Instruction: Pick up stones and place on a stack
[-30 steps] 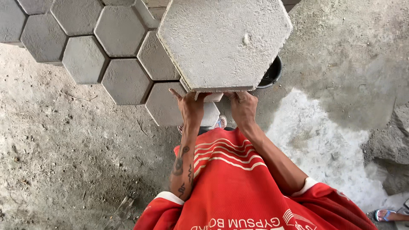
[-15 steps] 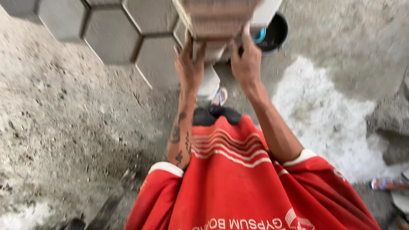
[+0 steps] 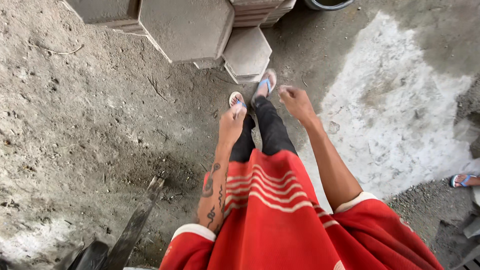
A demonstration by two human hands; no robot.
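Both hands were empty now, where half a second before they had gripped a hexagonal concrete paver by its lower edge. Left hand (image 3: pixel 231 125) hung down at about 12 o'clock from the red shirt (image 3: pixel 280 220), fingers loosely curled, grip released, nothing in it. Right hand (image 3: pixel 296 101) at 1 o'clock, also released, fingers half bent, holding nothing.

Just past the hands, feet in blue-strapped sandals (image 3: pixel 265 84) stood on the dirt floor (image 3: pixel 90 125). Touching the toes at 12 o'clock lay a small stack of hexagonal pavers (image 3: pixel 246 52); I judged the carried block had been set down there or onto the taller stack (image 3: pixel 260 10) behind it, but could not tell which. Bigger pavers (image 3: pixel 187 27) stood at 11 o'clock, leaning or laid side by side.

Far at 12 to 1 o'clock, the rim of a black bucket (image 3: pixel 327 5). Pale cement patch (image 3: pixel 395 110) at 2 o'clock. Another person's sandalled foot (image 3: pixel 462 180) at 3 o'clock. A dark metal tool (image 3: pixel 132 225) lay at 8 o'clock.

Meaning: one carry looked finished, hands free.
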